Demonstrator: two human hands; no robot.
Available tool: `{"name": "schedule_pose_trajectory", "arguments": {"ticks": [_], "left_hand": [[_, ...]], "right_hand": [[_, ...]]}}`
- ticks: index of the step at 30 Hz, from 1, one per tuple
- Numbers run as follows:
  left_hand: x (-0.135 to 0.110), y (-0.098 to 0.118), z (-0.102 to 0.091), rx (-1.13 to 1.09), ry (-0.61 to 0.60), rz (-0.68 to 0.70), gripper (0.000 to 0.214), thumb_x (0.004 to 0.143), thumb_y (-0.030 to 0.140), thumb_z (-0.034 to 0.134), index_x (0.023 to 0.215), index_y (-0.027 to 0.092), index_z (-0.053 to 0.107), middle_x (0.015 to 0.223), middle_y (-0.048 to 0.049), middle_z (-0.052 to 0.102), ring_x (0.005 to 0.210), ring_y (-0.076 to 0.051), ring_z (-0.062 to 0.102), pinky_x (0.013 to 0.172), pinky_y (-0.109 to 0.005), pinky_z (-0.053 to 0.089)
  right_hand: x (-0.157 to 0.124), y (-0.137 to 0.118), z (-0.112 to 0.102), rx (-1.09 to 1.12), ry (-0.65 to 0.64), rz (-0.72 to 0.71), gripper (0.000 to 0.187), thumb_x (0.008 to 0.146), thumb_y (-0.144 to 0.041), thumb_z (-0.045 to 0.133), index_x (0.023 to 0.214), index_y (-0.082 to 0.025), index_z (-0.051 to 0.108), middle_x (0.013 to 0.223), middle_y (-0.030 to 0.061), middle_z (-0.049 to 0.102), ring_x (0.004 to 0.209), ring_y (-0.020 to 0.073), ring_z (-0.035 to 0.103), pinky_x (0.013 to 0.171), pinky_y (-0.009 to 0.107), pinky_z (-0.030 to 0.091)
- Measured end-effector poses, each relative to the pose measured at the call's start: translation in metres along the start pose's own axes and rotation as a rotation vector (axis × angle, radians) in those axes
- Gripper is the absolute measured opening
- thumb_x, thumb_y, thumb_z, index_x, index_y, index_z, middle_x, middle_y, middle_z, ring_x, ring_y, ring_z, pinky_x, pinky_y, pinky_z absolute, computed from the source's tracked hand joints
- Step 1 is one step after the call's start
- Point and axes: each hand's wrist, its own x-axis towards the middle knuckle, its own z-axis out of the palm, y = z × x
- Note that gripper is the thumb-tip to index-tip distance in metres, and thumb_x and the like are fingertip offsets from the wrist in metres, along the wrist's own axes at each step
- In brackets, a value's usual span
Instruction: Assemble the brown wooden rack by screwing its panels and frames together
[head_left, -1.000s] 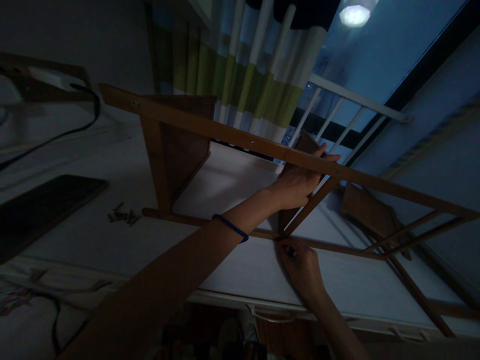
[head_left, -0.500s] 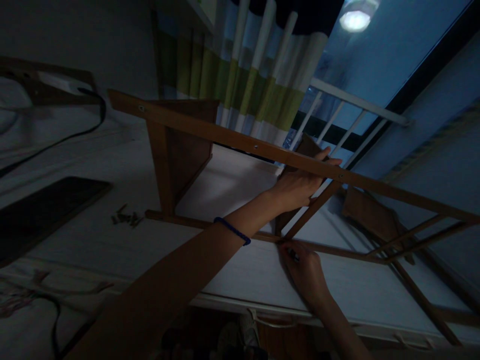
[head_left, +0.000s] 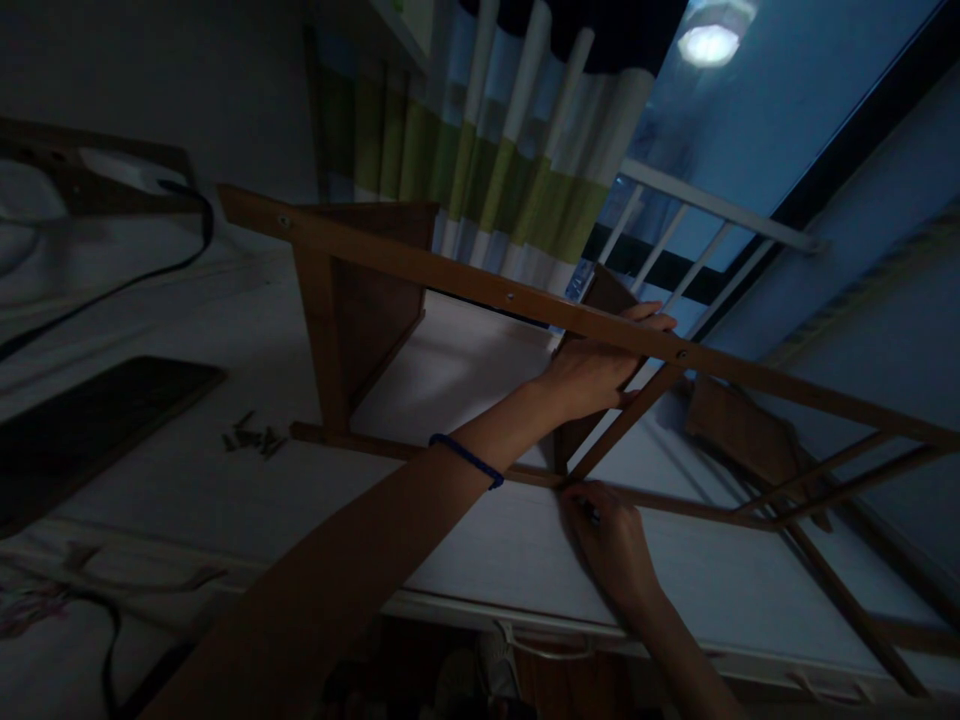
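Note:
A brown wooden shelf frame [head_left: 450, 270] lies on its side on a white surface, with screw heads along its upper rail. My left hand [head_left: 589, 375] reaches into it and grips it near the middle crosspiece [head_left: 626, 420], its fingertips showing beyond the upper rail. Lower down, my right hand [head_left: 611, 535] is pinched against the bottom rail [head_left: 667, 502], by the foot of that crosspiece. Something small and dark shows between its fingers, too dim to name. A brown board [head_left: 577, 440] stands right behind my left hand.
Several small screw-like pieces [head_left: 255, 437] lie left of the frame, beside a dark flat tablet-like object [head_left: 97, 430]. A black cable [head_left: 135, 275] runs along the left. Drawer handles [head_left: 547, 645] line the front edge. A curtain [head_left: 480, 150] and white railing [head_left: 712, 215] are behind.
Almost nothing differs. My left hand has shifted very slightly left on the frame, and my right hand has moved a touch to the right at the bottom rail.

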Motion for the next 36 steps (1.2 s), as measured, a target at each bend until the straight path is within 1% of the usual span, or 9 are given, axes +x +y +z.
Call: {"name": "schedule_pose_trajectory", "arguments": {"ticks": [5,9,13,16,21,25,28,32,36], "left_hand": [[-0.001,0.004,-0.009,-0.016,-0.047,-0.048,0.056,0.070,0.019,0.053,0.120,0.014,0.028,0.133,-0.0151,0.029,0.127,-0.019,0.024,0.104,-0.032,0.027],[-0.002,0.005,-0.014,-0.019,-0.077,-0.071,0.068,0.067,0.021,0.059,0.125,0.015,0.023,0.137,-0.0155,0.024,0.127,-0.020,0.025,0.103,-0.033,0.029],[-0.005,0.005,-0.012,-0.039,-0.088,-0.071,0.078,0.067,0.019,0.059,0.129,0.013,0.012,0.139,-0.0155,0.020,0.130,-0.019,0.016,0.105,-0.032,0.025],[-0.006,0.004,-0.010,-0.054,-0.074,-0.100,0.080,0.068,0.023,0.059,0.129,0.011,0.010,0.139,-0.0175,0.019,0.130,-0.021,0.015,0.106,-0.033,0.023],[-0.003,0.001,-0.013,-0.113,-0.070,-0.089,0.073,0.067,0.023,0.060,0.126,0.012,0.018,0.135,-0.0170,0.026,0.127,-0.021,0.023,0.105,-0.033,0.025],[-0.001,-0.003,-0.020,-0.188,-0.129,-0.077,0.080,0.063,0.021,0.062,0.129,0.015,0.017,0.136,-0.0151,0.024,0.125,-0.022,0.027,0.103,-0.034,0.028],[0.000,-0.006,-0.025,-0.247,-0.162,-0.099,0.085,0.061,0.020,0.064,0.131,0.019,0.017,0.137,-0.0130,0.021,0.125,-0.023,0.028,0.102,-0.035,0.029],[0.000,-0.011,-0.030,-0.316,-0.183,-0.110,0.079,0.060,0.021,0.065,0.128,0.020,0.025,0.136,-0.0125,0.023,0.125,-0.022,0.028,0.104,-0.035,0.027],[0.001,-0.014,-0.029,-0.305,-0.230,-0.131,0.077,0.059,0.027,0.067,0.126,0.022,0.029,0.138,-0.0077,0.022,0.131,-0.024,0.011,0.107,-0.041,0.019]], "right_hand": [[0.000,-0.002,0.000,-0.034,0.018,0.003,0.016,0.079,-0.018,0.043,0.079,-0.018,0.059,0.080,0.0028,0.063,0.069,0.0160,0.058,0.066,0.027,0.041],[0.001,-0.001,-0.001,-0.143,0.079,0.088,0.008,0.077,-0.026,0.048,0.079,-0.019,0.051,0.077,0.0016,0.058,0.065,0.0168,0.056,0.058,0.027,0.039],[0.007,0.004,-0.003,-0.206,0.131,0.165,0.024,0.074,-0.036,0.052,0.087,-0.019,0.044,0.090,0.0051,0.054,0.071,0.0195,0.057,0.057,0.028,0.040],[0.015,0.010,-0.007,-0.093,0.031,0.170,0.035,0.073,-0.038,0.054,0.098,-0.019,0.040,0.098,0.0061,0.055,0.077,0.0199,0.059,0.063,0.029,0.043],[0.031,0.021,-0.016,-0.044,-0.206,0.069,0.059,0.072,-0.040,0.055,0.122,-0.020,0.031,0.103,0.0073,0.058,0.086,0.0220,0.058,0.075,0.033,0.044],[0.039,0.027,-0.020,-0.065,-0.297,0.016,0.061,0.072,-0.042,0.054,0.123,-0.016,0.033,0.101,0.0095,0.060,0.087,0.0238,0.058,0.073,0.034,0.044],[0.040,0.027,-0.020,-0.105,-0.341,0.019,0.055,0.074,-0.041,0.051,0.120,-0.015,0.038,0.093,0.0088,0.064,0.084,0.0258,0.059,0.071,0.035,0.044],[0.040,0.025,-0.020,-0.053,-0.340,-0.010,0.049,0.074,-0.037,0.051,0.119,-0.019,0.042,0.094,0.0056,0.065,0.086,0.0243,0.060,0.072,0.033,0.045],[0.039,0.024,-0.020,-0.027,-0.309,-0.002,0.047,0.073,-0.036,0.052,0.117,-0.020,0.045,0.092,0.0047,0.065,0.086,0.0238,0.060,0.072,0.032,0.046]]}}
